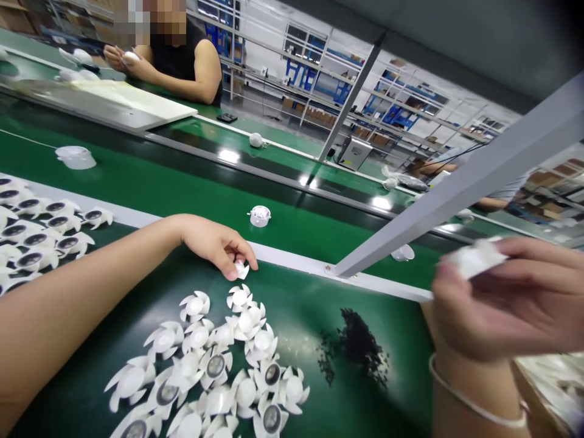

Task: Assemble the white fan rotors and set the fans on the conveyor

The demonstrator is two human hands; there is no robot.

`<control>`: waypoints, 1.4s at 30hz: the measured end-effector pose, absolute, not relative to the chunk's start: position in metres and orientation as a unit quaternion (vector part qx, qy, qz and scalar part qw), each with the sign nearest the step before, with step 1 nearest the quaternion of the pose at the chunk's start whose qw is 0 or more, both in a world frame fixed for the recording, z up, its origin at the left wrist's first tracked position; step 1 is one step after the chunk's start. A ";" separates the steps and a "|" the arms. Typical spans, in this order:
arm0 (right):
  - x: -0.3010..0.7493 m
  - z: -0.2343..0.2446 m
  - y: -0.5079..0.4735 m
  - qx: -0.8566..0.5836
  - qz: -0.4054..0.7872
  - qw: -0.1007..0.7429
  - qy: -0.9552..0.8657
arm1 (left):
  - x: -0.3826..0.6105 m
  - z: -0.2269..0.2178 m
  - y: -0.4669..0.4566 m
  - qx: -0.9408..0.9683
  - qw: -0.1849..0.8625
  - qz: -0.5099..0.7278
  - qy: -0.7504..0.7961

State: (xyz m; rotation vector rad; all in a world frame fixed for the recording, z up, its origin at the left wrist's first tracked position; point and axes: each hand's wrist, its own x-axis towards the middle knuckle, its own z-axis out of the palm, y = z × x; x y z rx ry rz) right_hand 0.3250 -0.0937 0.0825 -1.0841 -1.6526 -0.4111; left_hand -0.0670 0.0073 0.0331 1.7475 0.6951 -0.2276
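Note:
My left hand (219, 246) reaches over the green work surface and pinches a small white fan impeller (242, 269) between thumb and fingers. Close below it lies a loose pile of white fan impellers (246, 322), some showing a dark round hub from underneath. My right hand (506, 298), wearing a thin white band at the wrist, is raised at the right edge. Its fingers close on a blurred white plastic piece (477, 258) whose exact kind I cannot make out. A heap of tiny black parts (360, 344) lies between the two hands.
Rows of impellers with dark hubs (34, 240) lie at left. White round housings (260, 216) sit on the green belt (191, 188) beyond the rail. A grey slanted post (438, 188) rises ahead of my right hand. Across the belt, a person (182, 73) handles a white part.

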 end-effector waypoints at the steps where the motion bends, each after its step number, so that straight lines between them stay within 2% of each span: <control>1: 0.302 0.086 -0.102 -0.402 -0.145 0.509 -0.747 | -0.067 0.032 0.008 0.743 0.592 -0.095 0.297; 4: 0.247 0.068 -0.106 -0.396 0.110 0.275 -0.869 | -0.067 0.031 0.010 0.738 0.600 -0.092 0.296; 5: 0.235 0.055 -0.101 -0.399 0.165 0.224 -0.874 | -0.067 0.031 0.010 0.741 0.595 -0.092 0.297; 7: 0.222 0.029 -0.090 -0.414 0.218 0.162 -0.869 | -0.065 0.033 0.009 0.746 0.583 -0.093 0.308; 9: 0.222 0.014 -0.083 -0.415 0.235 0.148 -0.866 | -0.061 0.035 0.007 0.747 0.571 -0.092 0.327; 13: 0.244 0.027 -0.085 -0.467 0.184 0.161 -0.850 | -0.048 0.034 -0.001 0.762 0.522 -0.069 0.378; 16: 0.263 0.041 -0.093 -0.518 0.192 0.058 -0.831 | -0.038 0.030 -0.007 0.772 0.473 -0.043 0.422; 18: 0.271 0.041 -0.097 -0.511 0.243 -0.020 -0.824 | -0.033 0.027 -0.011 0.778 0.444 -0.027 0.443; 21: 0.269 0.035 -0.100 -0.504 0.266 -0.093 -0.817 | -0.030 0.025 -0.013 0.787 0.417 -0.020 0.454; 29: 0.224 0.041 -0.109 -0.589 0.090 -0.240 -0.767 | -0.034 0.029 -0.009 0.800 0.444 -0.029 0.404; 42: 0.217 0.036 -0.107 -0.620 0.068 -0.263 -0.736 | -0.043 0.033 -0.007 0.827 0.422 -0.061 0.367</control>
